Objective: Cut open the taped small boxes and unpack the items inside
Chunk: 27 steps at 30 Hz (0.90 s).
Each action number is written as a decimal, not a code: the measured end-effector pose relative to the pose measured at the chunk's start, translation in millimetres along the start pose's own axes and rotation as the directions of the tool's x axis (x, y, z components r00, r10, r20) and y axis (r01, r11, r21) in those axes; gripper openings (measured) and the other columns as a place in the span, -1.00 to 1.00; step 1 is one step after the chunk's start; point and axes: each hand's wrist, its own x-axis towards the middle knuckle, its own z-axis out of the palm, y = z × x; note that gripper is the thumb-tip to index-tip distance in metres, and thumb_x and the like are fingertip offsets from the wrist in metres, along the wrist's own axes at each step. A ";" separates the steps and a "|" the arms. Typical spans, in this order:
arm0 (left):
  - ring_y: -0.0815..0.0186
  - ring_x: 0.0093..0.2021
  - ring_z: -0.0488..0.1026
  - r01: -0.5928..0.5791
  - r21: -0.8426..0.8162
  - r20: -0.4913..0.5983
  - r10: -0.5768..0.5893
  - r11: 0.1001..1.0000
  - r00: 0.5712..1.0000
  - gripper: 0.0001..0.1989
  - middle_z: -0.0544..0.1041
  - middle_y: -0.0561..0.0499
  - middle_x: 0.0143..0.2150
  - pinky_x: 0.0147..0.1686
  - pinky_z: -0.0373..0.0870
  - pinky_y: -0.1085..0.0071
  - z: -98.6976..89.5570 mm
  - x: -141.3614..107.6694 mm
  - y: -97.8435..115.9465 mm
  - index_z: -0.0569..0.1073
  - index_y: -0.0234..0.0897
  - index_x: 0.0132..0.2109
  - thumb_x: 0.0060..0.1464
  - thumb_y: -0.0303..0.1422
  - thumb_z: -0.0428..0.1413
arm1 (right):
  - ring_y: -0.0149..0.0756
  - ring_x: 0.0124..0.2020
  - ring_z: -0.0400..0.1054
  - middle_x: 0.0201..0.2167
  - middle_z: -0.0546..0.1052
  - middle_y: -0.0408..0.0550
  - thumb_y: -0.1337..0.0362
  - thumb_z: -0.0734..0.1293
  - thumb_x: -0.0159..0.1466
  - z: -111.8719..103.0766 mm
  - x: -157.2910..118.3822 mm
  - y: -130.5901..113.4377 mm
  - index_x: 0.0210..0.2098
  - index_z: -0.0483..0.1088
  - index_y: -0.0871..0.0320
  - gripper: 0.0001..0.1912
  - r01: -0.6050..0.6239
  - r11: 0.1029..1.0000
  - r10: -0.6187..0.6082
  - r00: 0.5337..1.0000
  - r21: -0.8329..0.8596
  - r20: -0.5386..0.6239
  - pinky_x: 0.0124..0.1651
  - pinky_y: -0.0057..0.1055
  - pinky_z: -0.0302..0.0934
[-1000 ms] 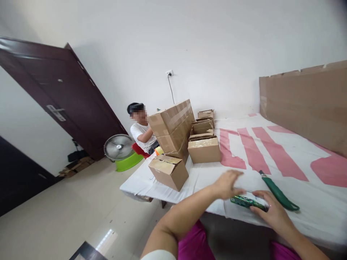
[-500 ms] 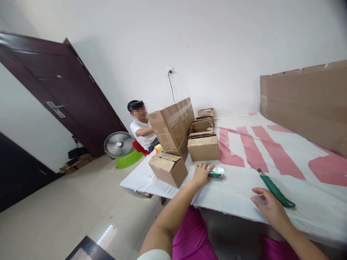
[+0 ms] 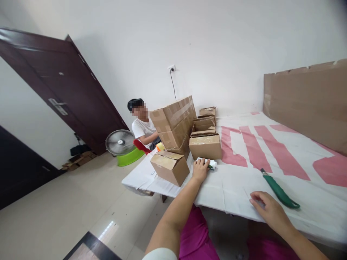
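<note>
My left hand (image 3: pixel 200 170) lies over a small green and white tube (image 3: pixel 213 165) on the table, its fingers bent round it. Part of the tube is hidden under the hand; a white end shows at the right. My right hand (image 3: pixel 267 206) hovers at the table's near edge, thumb and fingers apart, holding nothing. Beyond it and to its right is a long green tool (image 3: pixel 280 190) with a dark tip and a loop at the near end. Left of my left hand stands a small cardboard box (image 3: pixel 170 168), its top flaps nearly closed.
Stacked taped cartons (image 3: pixel 176 122) and a row of smaller boxes (image 3: pixel 205 146) stand behind. A large cardboard sheet (image 3: pixel 306 103) is at right on the white-and-pink covered table (image 3: pixel 235 187). A co-worker (image 3: pixel 143 130) sits beyond the stack, near a fan (image 3: pixel 120 142).
My left hand has shifted left with the tube, closer to the small boxes, and now covers more of it. My right hand has barely moved. The co-worker's arm is lower.
</note>
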 end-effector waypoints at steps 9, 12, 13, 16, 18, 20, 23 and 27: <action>-0.03 0.20 0.14 0.171 -0.025 -0.029 -0.171 0.985 0.985 -0.51 0.25 -0.19 0.22 0.14 0.13 0.02 2.5 25.1 16.7 0.21 -0.06 0.28 0.22 -0.24 0.01 | -0.14 -0.22 0.45 -0.26 0.56 0.01 -0.05 0.21 0.25 -1.6 -1.8 0.1 -0.29 0.44 0.08 -0.65 0.008 0.999 -0.006 0.999 -0.035 0.034 -0.13 -0.21 0.36; -0.09 0.28 0.08 0.171 -0.046 -0.009 -0.171 0.984 0.985 -0.41 0.16 -0.26 0.31 0.18 0.08 -0.03 -2.3 13.8 26.9 0.11 -0.17 0.34 0.19 -0.28 0.03 | -0.15 -0.23 0.45 -0.28 0.56 0.00 -0.04 0.21 0.25 -2.3 -2.3 -0.8 -0.31 0.44 0.07 -0.65 0.017 0.999 -0.016 0.999 -0.028 0.033 -0.13 -0.23 0.36; -0.10 0.29 0.07 0.154 -0.053 0.006 -0.154 0.987 0.988 -0.35 0.13 -0.26 0.33 0.19 0.09 -0.02 -6.8 7.7 30.5 0.09 -0.18 0.35 0.15 -0.27 0.08 | -0.15 -0.23 0.45 -0.28 0.56 -0.01 -0.04 0.21 0.25 -2.6 -2.3 -1.2 -0.31 0.44 0.07 -0.66 0.020 0.999 -0.019 0.999 -0.026 0.035 -0.13 -0.24 0.36; 0.01 0.34 0.04 -0.045 -0.090 0.024 0.048 0.995 0.999 -0.32 0.05 -0.11 0.40 0.24 0.09 0.10 -34.1 -15.5 32.4 0.15 -0.07 0.32 0.07 -0.23 0.16 | -0.16 -0.24 0.45 -0.29 0.55 -0.03 -0.04 0.21 0.25 -3.3 -2.1 -2.6 -0.32 0.44 0.06 -0.66 0.026 0.999 -0.025 0.999 -0.023 0.039 -0.14 -0.24 0.35; 0.06 0.38 -0.02 -0.245 -0.111 -0.079 0.237 0.963 0.968 -0.47 0.09 -0.07 0.39 0.29 -0.01 0.09 -62.7 -31.0 19.0 0.24 -0.06 0.26 0.15 -0.25 0.08 | -0.16 -0.23 0.45 -0.29 0.55 -0.02 -0.05 0.21 0.26 -3.3 -1.9 -3.2 -0.32 0.43 0.06 -0.66 0.033 0.999 -0.032 0.999 -0.026 0.042 -0.14 -0.24 0.35; 0.06 0.38 -0.02 -0.169 -0.126 -0.262 0.131 0.978 0.956 -0.57 0.19 -0.09 0.34 0.32 -0.09 0.05 -94.2 -41.6 -10.4 0.32 -0.11 0.19 0.18 -0.28 0.04 | -0.16 -0.23 0.44 -0.30 0.55 -0.02 -0.05 0.21 0.26 -2.8 -1.8 -2.9 -0.33 0.43 0.05 -0.66 0.044 0.999 -0.042 0.998 -0.030 0.041 -0.14 -0.24 0.35; 0.08 0.35 0.04 0.186 -0.344 -0.455 -0.337 0.920 0.824 -0.61 0.25 -0.14 0.29 0.33 -0.09 0.09 -132.5 -46.4 -77.5 0.34 -0.22 0.13 0.17 -0.27 0.03 | -0.16 -0.24 0.44 -0.30 0.54 -0.04 -0.04 0.21 0.26 -1.2 -1.9 -1.3 -0.33 0.43 0.04 -0.68 0.058 0.998 -0.057 0.998 -0.035 0.036 -0.14 -0.24 0.34; 0.02 0.32 0.09 0.524 -0.657 -0.303 -0.826 0.542 0.474 -0.49 0.20 -0.32 0.27 0.28 0.01 0.03 -145.5 -51.8 -158.9 0.18 -0.40 0.20 0.14 -0.28 0.01 | -0.17 -0.24 0.45 -0.30 0.54 -0.06 -0.02 0.21 0.27 0.3 -2.6 -0.3 -0.34 0.43 0.03 -0.70 0.075 0.997 -0.074 0.996 -0.033 0.040 -0.16 -0.26 0.35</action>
